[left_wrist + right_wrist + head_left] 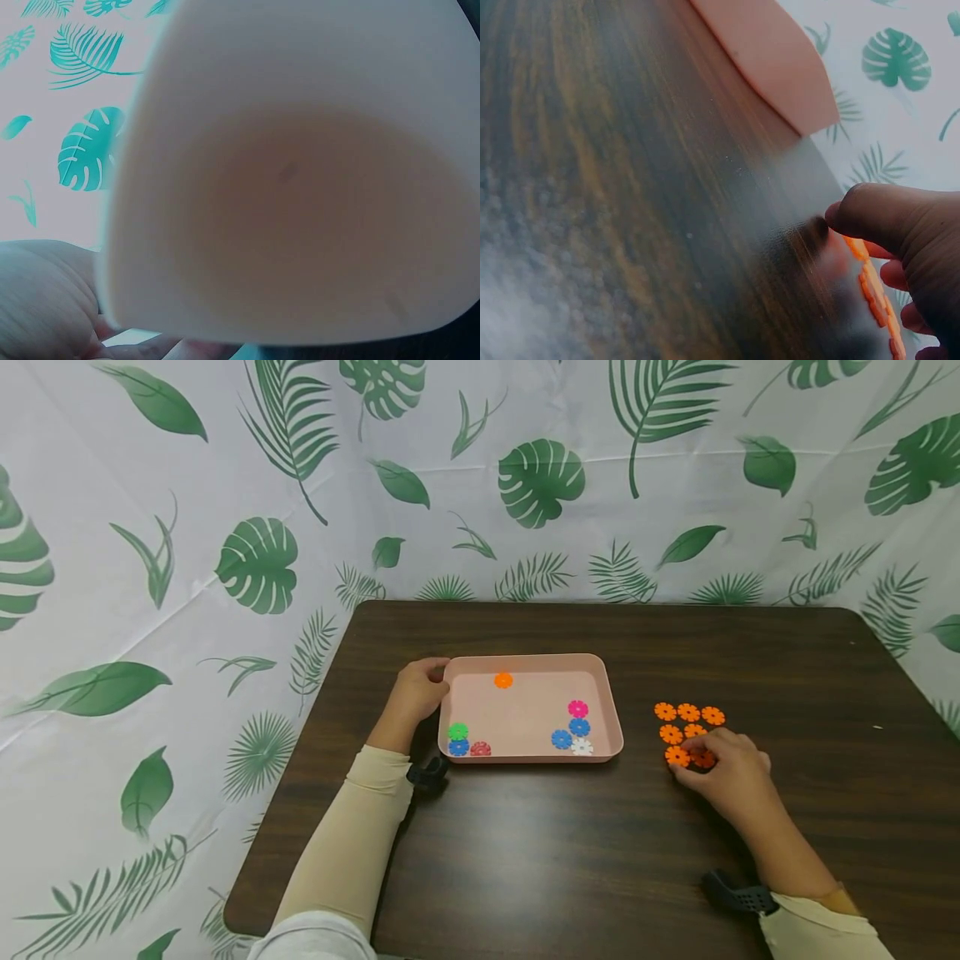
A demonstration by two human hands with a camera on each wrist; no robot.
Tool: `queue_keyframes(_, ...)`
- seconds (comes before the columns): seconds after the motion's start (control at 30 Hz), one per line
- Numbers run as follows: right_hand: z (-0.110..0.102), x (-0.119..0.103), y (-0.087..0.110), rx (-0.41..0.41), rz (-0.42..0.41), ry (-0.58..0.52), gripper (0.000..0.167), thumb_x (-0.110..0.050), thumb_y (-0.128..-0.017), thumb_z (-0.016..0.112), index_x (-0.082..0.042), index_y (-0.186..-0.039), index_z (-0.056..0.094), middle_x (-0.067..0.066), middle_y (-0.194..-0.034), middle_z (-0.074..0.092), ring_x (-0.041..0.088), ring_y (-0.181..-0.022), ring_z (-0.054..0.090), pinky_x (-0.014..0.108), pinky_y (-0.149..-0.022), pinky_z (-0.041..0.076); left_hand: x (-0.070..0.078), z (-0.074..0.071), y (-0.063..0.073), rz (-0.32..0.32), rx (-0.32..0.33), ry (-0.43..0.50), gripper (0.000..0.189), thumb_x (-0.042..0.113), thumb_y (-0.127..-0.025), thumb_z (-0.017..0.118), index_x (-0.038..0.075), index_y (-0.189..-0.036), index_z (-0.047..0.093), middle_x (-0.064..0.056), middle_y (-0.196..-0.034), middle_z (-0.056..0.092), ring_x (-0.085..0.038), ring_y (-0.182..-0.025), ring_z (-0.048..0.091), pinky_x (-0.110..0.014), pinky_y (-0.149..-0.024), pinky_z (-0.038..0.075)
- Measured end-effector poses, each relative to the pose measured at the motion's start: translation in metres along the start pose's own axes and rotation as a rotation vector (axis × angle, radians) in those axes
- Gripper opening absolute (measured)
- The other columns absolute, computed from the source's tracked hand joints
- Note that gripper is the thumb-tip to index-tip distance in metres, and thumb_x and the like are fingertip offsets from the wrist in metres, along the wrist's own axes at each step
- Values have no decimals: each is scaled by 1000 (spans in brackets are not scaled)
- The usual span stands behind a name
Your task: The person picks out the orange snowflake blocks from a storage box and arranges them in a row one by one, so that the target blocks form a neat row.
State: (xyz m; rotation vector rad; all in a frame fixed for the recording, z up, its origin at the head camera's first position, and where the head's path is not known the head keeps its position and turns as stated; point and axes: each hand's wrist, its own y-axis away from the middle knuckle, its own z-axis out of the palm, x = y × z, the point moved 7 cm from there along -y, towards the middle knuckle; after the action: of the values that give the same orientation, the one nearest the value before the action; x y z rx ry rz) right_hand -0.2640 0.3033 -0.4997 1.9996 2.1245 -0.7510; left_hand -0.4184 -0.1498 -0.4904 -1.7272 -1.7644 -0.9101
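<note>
A shallow pink tray lies on the table, with several flower-shaped plastic discs inside. My left hand holds the tray's left edge near its back corner, thumb and fingers bent at the rim. In the left wrist view, the tray wall fills most of the picture and hides part of that hand. On the right, my right hand pinches an orange flower disc between thumb and fingers, at the front of a block of similar orange discs. Its palm and fingers partly cover some of these.
In the tray, one orange disc sits at the back. Green, blue and red discs are at front left; pink, blue and white ones at front right. The dark wooden table meets a leaf-print cloth behind.
</note>
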Motion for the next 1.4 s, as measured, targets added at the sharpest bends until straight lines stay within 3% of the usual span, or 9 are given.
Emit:
queue_keyframes(0.37,-2,0,0,-8,6,21,34,-28,-78,89,-7,-101,77,8,-90,60,33,-85,51,50,-68,27,-1,1,-1,-11,-9,7,51,13,-96,64,14,-146,60,-17,-129,68,-33,-110,65,-49,-95,57)
queue_keyframes(0.57,-6,-2,-1,7,8,-24,32,-26,-81,87,-7,-103,76,15,-102,64,38,-95,53,60,-74,30,-2,1,0,-5,-8,5,50,13,-97,64,14,-147,60,-17,-130,67,-33,-111,66,-48,-94,58)
queue_keyframes(0.67,-14,-6,-4,44,-9,-68,31,-20,-82,87,-3,-104,75,18,-104,65,41,-96,55,64,-79,37,-2,2,1,-3,-1,13,50,13,-96,65,14,-146,61,-17,-128,68,-33,-110,66,-48,-93,58)
queue_keyframes(0.8,-27,-13,-14,65,-4,-129,33,-18,-84,86,0,-110,74,17,-108,65,42,-100,59,56,-76,49,-2,2,2,-5,2,12,49,13,-96,65,15,-145,62,-16,-128,68,-32,-109,66,-48,-93,58)
queue_keyframes(1.0,-34,-41,-43,47,-14,-221,35,-28,-90,82,-5,-116,75,10,-113,65,37,-108,60,54,-83,50,-1,0,4,-9,7,8,49,14,-96,65,15,-145,62,-16,-127,68,-32,-109,65,-49,-94,58)
queue_keyframes(1.17,-13,-84,-74,-30,-62,-266,36,-29,-90,83,-7,-116,77,11,-110,67,33,-103,59,51,-85,51,-2,-2,5,-20,18,1,48,14,-96,65,16,-143,63,-16,-126,68,-32,-108,65,-49,-94,57)
queue_keyframes(1.4,44,-135,-112,-208,-87,-313,38,-31,-87,84,-8,-117,77,11,-104,67,27,-93,57,33,-72,52,-2,1,6,-19,22,-4,48,14,-94,65,16,-142,64,-14,-125,69,-31,-106,66,-48,-92,58)
